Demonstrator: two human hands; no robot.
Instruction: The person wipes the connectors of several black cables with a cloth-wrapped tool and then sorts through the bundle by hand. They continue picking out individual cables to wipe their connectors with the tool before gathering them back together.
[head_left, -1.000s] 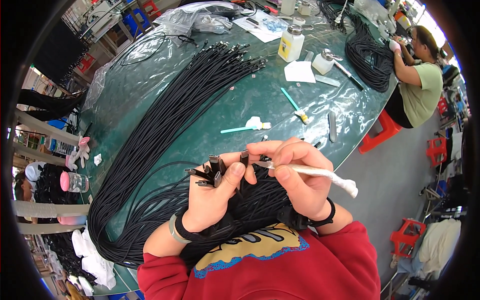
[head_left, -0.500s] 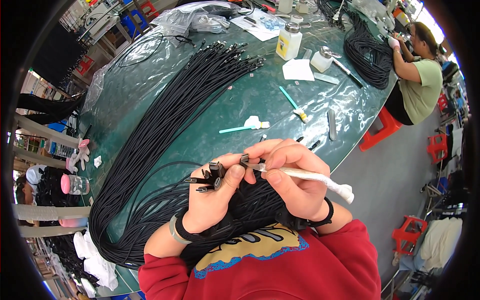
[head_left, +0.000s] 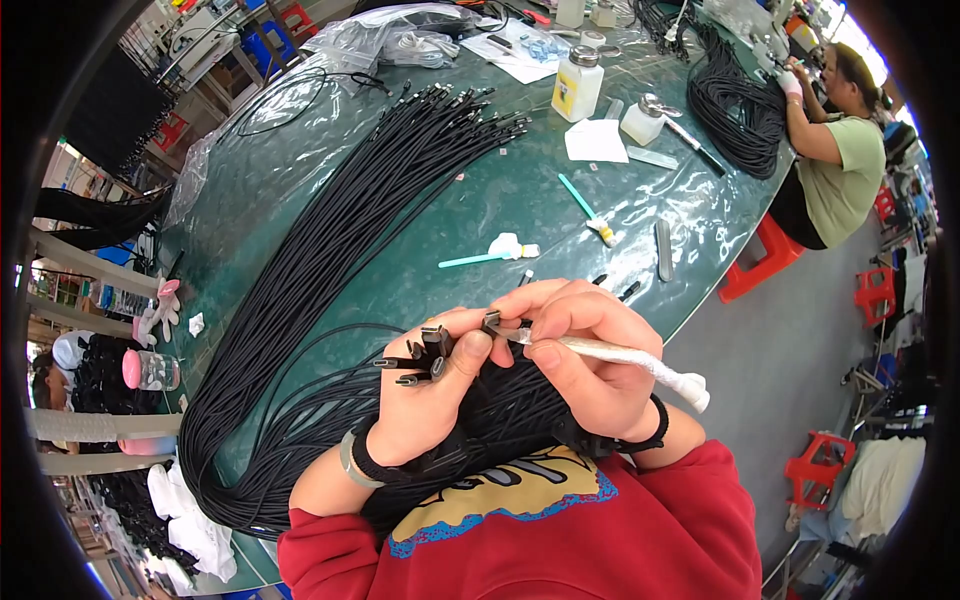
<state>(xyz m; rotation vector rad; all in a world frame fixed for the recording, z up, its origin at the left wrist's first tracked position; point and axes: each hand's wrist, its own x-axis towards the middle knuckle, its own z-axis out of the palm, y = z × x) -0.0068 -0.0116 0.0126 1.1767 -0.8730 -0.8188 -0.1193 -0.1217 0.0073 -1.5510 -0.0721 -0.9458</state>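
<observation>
The left hand pinches a black connector; the right hand grips a white-handled blade against it, scraping, I'd say. Next wants light, steady pressure between them.

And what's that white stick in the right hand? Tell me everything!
It looks like a slim knife with a thin grey blade and a long white handle, perhaps wrapped in cloth or tape, ending in a lump. The right hand pinches it near the blade, which points left at a black cable connector; I can't tell whether they touch. The handle slants down rightward.
</observation>
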